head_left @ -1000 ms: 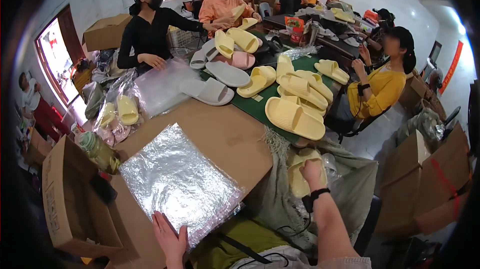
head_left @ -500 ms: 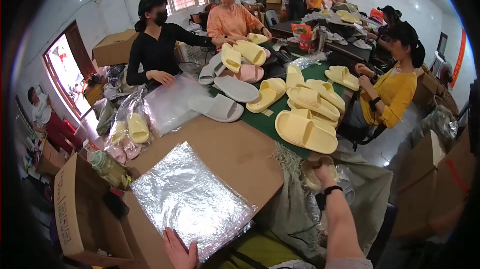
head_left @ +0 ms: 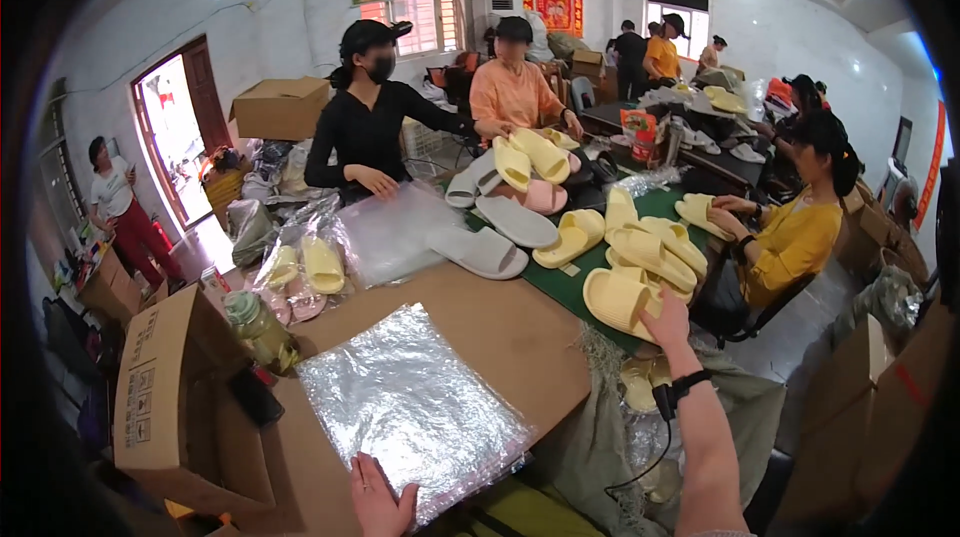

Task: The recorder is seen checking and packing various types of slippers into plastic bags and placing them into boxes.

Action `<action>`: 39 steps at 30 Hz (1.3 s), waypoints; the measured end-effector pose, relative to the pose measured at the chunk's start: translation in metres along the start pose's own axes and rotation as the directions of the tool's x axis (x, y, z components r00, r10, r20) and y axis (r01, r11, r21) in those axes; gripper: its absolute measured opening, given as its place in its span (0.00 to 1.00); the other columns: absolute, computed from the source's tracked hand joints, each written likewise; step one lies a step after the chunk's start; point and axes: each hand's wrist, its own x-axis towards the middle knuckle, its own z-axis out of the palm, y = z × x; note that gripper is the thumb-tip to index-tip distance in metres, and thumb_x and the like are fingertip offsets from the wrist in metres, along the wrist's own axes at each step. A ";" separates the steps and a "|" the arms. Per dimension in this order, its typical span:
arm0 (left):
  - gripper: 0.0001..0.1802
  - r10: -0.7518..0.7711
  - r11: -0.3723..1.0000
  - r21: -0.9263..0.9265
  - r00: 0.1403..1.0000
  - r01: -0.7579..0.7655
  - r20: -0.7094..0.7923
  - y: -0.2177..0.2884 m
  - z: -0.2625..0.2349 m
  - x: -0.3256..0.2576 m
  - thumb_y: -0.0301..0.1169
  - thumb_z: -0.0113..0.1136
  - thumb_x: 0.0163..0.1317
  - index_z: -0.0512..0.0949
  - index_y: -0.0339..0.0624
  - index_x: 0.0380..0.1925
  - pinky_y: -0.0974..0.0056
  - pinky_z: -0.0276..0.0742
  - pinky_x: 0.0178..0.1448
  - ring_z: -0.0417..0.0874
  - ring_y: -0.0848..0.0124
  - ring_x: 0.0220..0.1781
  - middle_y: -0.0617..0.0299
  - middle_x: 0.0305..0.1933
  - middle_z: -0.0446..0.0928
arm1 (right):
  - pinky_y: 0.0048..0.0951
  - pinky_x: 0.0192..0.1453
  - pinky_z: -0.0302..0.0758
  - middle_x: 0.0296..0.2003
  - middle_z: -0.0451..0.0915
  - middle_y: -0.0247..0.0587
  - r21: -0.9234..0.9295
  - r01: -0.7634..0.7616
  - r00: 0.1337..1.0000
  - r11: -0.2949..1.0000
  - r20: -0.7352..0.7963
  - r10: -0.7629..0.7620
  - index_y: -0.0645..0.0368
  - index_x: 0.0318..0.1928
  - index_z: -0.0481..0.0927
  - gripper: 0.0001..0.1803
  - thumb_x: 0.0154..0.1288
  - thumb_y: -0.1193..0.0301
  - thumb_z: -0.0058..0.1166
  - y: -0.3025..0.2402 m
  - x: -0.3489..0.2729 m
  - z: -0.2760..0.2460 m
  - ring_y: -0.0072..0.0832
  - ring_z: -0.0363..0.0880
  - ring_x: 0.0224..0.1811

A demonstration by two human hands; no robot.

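Silvery film stack and pale yellow slipper
The shiny, crinkled film stack (head_left: 415, 397) lies flat, spreading ahead and rightward from the left grip (head_left: 383, 497), which rests on its near edge. The ribbed, one-piece slipper (head_left: 614, 301) lies sole down, mostly left of the right grip (head_left: 666, 319), whose fingers touch its right-hand end.

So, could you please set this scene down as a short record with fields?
Left hand: flat on the stack of shiny silvery plastic sheets
Right hand: at the pale yellow ribbed slipper at the pile's near end; grip unclear
Under the stack: flat brown cardboard
Under the slipper pile: dark green surface
Left of the stack: open brown cardboard box; greenish see-through bottle
Beyond the stack: flat-soled grey slippers
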 end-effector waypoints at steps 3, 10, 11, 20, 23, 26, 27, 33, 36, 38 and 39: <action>0.51 0.037 0.999 0.012 0.998 -0.036 -0.045 -0.007 0.004 -0.004 0.51 0.61 0.62 0.52 0.23 0.72 0.47 0.50 0.79 0.54 0.40 0.77 0.32 0.75 0.55 | 0.50 0.56 0.73 0.48 0.79 0.55 -0.037 -0.030 0.991 0.999 0.129 0.035 0.60 0.60 0.72 0.30 0.59 0.64 0.66 -0.023 0.007 0.028 0.53 0.77 0.51; 0.55 0.029 0.997 -0.067 0.997 -0.034 -0.068 -0.017 0.017 -0.001 0.54 0.64 0.60 0.51 0.22 0.72 0.44 0.52 0.78 0.54 0.37 0.77 0.31 0.75 0.55 | 0.46 0.53 0.73 0.43 0.77 0.49 0.358 0.193 0.973 0.914 0.050 -0.226 0.57 0.54 0.78 0.17 0.65 0.71 0.59 -0.150 -0.046 0.035 0.52 0.75 0.49; 0.55 0.035 0.997 -0.066 0.995 -0.041 -0.094 -0.019 0.017 -0.004 0.55 0.63 0.60 0.51 0.21 0.71 0.43 0.53 0.77 0.55 0.37 0.77 0.31 0.75 0.56 | 0.45 0.53 0.73 0.42 0.77 0.50 0.439 0.268 0.952 0.858 0.018 -0.307 0.56 0.53 0.78 0.17 0.64 0.72 0.59 -0.171 -0.057 0.034 0.50 0.75 0.49; 0.53 -0.001 0.998 -0.070 0.996 -0.005 -0.095 -0.016 0.016 0.000 0.57 0.61 0.61 0.54 0.23 0.71 0.45 0.51 0.79 0.54 0.39 0.78 0.31 0.75 0.55 | 0.43 0.51 0.75 0.40 0.80 0.48 0.682 0.282 0.774 0.675 0.254 -0.580 0.60 0.49 0.79 0.14 0.66 0.70 0.59 -0.275 -0.133 0.030 0.48 0.78 0.46; 0.54 0.002 0.998 -0.057 0.995 -0.008 -0.099 -0.020 0.020 -0.003 0.57 0.61 0.61 0.54 0.23 0.71 0.45 0.51 0.79 0.54 0.38 0.78 0.31 0.75 0.55 | 0.44 0.49 0.76 0.39 0.81 0.49 0.649 0.185 0.784 0.738 0.356 -0.509 0.61 0.46 0.80 0.12 0.65 0.68 0.60 -0.265 -0.135 0.045 0.49 0.79 0.43; 0.54 -0.011 0.998 -0.055 0.997 0.007 -0.073 -0.019 0.020 -0.004 0.57 0.60 0.62 0.53 0.23 0.72 0.45 0.50 0.79 0.52 0.39 0.78 0.33 0.76 0.54 | 0.44 0.47 0.77 0.38 0.82 0.51 0.531 0.251 0.823 0.809 0.323 -0.467 0.63 0.42 0.81 0.12 0.64 0.67 0.62 -0.243 -0.128 0.051 0.49 0.81 0.42; 0.54 -0.011 0.999 -0.035 0.999 0.009 -0.052 -0.019 0.020 -0.004 0.57 0.59 0.63 0.50 0.24 0.73 0.46 0.49 0.79 0.50 0.41 0.79 0.34 0.77 0.52 | 0.42 0.46 0.78 0.37 0.82 0.51 0.474 0.258 0.840 0.842 0.320 -0.438 0.63 0.41 0.81 0.12 0.64 0.67 0.63 -0.235 -0.124 0.054 0.48 0.82 0.42; 0.52 0.029 0.997 -0.062 0.990 -0.038 -0.140 -0.024 0.024 -0.005 0.58 0.60 0.62 0.57 0.23 0.69 0.43 0.51 0.78 0.53 0.39 0.78 0.32 0.75 0.56 | 0.46 0.54 0.72 0.43 0.75 0.50 0.275 0.410 0.824 0.870 0.298 -0.482 0.62 0.56 0.72 0.28 0.59 0.64 0.65 -0.209 -0.117 0.075 0.50 0.72 0.49; 0.52 0.014 0.999 -0.036 0.994 -0.018 -0.106 -0.020 0.019 -0.004 0.59 0.59 0.62 0.57 0.23 0.69 0.44 0.52 0.78 0.54 0.40 0.78 0.32 0.74 0.57 | 0.47 0.52 0.73 0.43 0.75 0.50 0.143 0.461 0.832 0.876 0.274 -0.483 0.60 0.50 0.76 0.24 0.56 0.62 0.66 -0.219 -0.111 0.076 0.50 0.72 0.50; 0.52 0.014 0.999 -0.032 0.994 -0.018 -0.108 -0.021 0.020 -0.003 0.59 0.58 0.63 0.57 0.22 0.69 0.44 0.52 0.78 0.54 0.40 0.78 0.32 0.74 0.57 | 0.48 0.50 0.74 0.42 0.75 0.47 0.140 0.420 0.801 0.897 0.408 -0.439 0.58 0.40 0.81 0.16 0.54 0.63 0.65 -0.219 -0.102 0.082 0.48 0.73 0.48; 0.52 0.020 0.999 -0.028 0.994 -0.023 -0.109 -0.021 0.020 -0.002 0.59 0.58 0.63 0.57 0.22 0.69 0.44 0.53 0.78 0.54 0.41 0.78 0.32 0.74 0.57 | 0.48 0.50 0.74 0.42 0.75 0.47 0.143 0.424 0.798 0.894 0.408 -0.443 0.58 0.40 0.81 0.16 0.54 0.63 0.65 -0.219 -0.098 0.084 0.48 0.73 0.48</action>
